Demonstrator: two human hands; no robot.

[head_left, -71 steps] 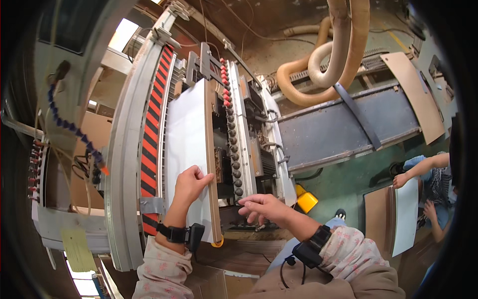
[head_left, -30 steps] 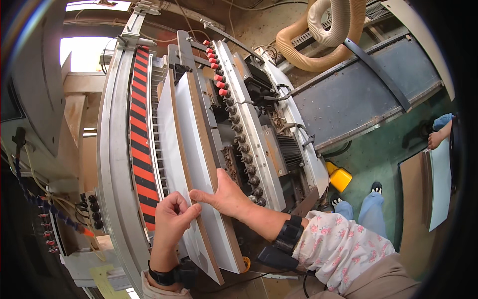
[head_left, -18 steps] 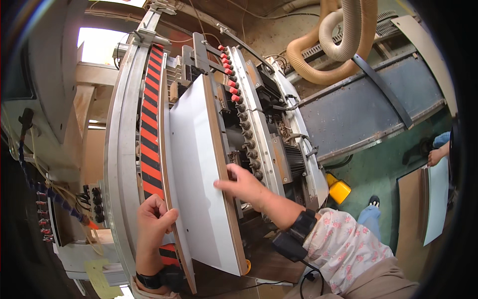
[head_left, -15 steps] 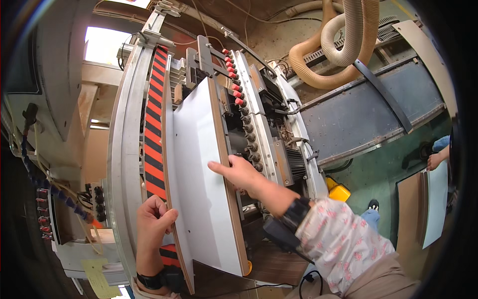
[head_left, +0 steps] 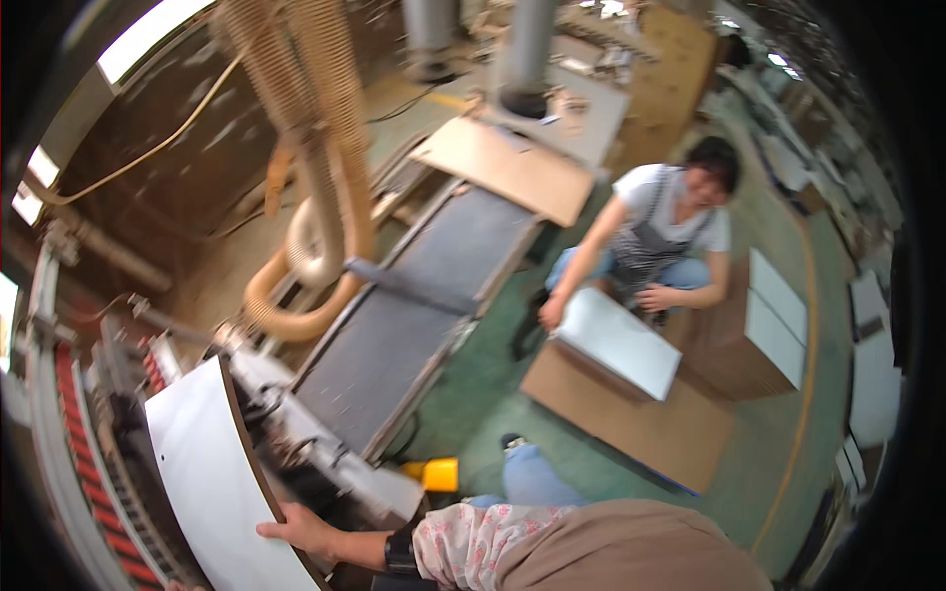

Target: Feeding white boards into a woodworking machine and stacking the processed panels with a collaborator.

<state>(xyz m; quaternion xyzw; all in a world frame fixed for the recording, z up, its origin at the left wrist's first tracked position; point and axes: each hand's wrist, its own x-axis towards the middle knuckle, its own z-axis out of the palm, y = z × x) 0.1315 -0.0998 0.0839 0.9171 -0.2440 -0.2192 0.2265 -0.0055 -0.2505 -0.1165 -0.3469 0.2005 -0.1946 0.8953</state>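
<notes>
My right hand (head_left: 301,532) grips the brown edge of a long white panel (head_left: 212,473) at the lower left. The thumb lies on the white face, and the fingers go behind the edge out of sight. The panel stands tilted at the machine, next to its red-and-black striped rail (head_left: 87,463). My left hand is out of the picture. The view is somewhat blurred by motion.
A co-worker (head_left: 670,217) crouches at the right, hands on a white panel (head_left: 616,340) above a brown board (head_left: 631,424). Stacked panels (head_left: 774,325) stand beside them. A dark conveyor bed (head_left: 394,325), ribbed hoses (head_left: 325,197) and a yellow object (head_left: 439,475) lie between.
The view has swung right, bringing the co-worker and stacked panels into sight. My left hand has left the picture. My right hand is still at the panel's edge, and the panel now appears lower left.
</notes>
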